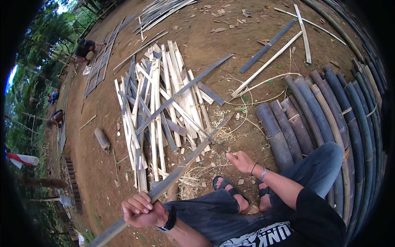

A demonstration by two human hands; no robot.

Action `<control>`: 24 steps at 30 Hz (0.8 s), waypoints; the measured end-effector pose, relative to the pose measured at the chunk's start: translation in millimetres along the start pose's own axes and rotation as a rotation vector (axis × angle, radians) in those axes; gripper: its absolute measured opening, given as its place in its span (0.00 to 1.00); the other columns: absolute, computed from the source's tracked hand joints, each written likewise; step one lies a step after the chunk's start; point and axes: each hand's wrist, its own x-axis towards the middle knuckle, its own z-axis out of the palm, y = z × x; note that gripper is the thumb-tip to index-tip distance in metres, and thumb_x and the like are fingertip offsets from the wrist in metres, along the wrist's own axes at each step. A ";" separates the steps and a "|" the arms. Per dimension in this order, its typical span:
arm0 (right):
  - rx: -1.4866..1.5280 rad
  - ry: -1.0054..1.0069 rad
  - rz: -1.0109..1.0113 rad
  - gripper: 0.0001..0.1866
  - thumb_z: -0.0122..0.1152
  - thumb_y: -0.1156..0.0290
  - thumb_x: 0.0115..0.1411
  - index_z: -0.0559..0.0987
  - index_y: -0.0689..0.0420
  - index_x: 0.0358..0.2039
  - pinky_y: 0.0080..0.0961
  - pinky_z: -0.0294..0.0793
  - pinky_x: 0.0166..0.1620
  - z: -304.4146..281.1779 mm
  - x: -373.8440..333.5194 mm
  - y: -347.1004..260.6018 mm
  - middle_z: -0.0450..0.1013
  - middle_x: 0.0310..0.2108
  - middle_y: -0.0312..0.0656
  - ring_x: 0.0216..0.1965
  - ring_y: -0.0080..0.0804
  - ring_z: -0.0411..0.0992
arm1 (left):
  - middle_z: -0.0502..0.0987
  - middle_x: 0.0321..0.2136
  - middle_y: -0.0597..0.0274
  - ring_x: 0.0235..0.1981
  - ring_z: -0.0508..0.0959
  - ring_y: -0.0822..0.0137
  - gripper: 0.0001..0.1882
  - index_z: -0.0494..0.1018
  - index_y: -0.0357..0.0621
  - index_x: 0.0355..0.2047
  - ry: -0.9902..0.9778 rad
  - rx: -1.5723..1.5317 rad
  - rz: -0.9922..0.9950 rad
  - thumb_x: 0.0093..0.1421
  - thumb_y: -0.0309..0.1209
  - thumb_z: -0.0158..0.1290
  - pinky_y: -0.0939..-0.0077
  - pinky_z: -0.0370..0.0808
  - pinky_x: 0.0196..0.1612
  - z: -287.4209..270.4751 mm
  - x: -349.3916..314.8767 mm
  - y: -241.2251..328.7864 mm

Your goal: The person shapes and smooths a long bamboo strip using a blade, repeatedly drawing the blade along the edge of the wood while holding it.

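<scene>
My left hand is closed around a long split bamboo strip, which runs slantwise from the lower left up to the middle of the view. My right hand is closed on a knife; its handle is hidden in the fist. The thin dark blade lies across the strip near its far end. Beyond my hands a large heap of split bamboo strips covers the ground, some pale side up, some dark. Curled pale shavings lie below the strip, close to my sandalled feet.
Dark bamboo poles are stacked beside me on the right. Loose strips lie farther off, with another pile at the back. A short bamboo piece rests at left. One person crouches by a lattice frame; others are beyond.
</scene>
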 end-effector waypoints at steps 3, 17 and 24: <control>0.144 0.046 0.291 0.35 0.39 0.42 0.64 0.65 0.59 0.10 0.29 0.57 0.13 -21.4 18.6 0.7 0.58 0.07 0.34 0.07 0.26 0.56 | 0.56 0.05 0.70 0.07 0.58 0.78 0.18 0.55 0.51 0.14 -0.093 0.003 0.031 0.62 0.34 0.40 0.83 0.57 0.14 11.8 -4.9 -0.6; -0.017 -0.099 -0.150 0.33 0.48 0.43 0.59 0.75 0.66 0.19 0.34 0.62 0.20 24.7 -10.0 -16.8 0.61 0.08 0.46 0.11 0.30 0.61 | 0.58 0.05 0.69 0.06 0.58 0.76 0.18 0.56 0.51 0.13 -0.069 -0.058 -0.007 0.62 0.35 0.39 0.82 0.59 0.15 -23.6 4.1 0.3; 0.110 0.033 -0.279 0.33 0.46 0.46 0.61 0.75 0.68 0.21 0.35 0.65 0.22 60.6 -62.7 -54.5 0.63 0.10 0.53 0.14 0.35 0.69 | 0.57 0.05 0.70 0.06 0.58 0.78 0.18 0.56 0.51 0.15 -0.091 -0.026 0.037 0.63 0.35 0.40 0.83 0.58 0.14 -5.1 -2.2 -0.3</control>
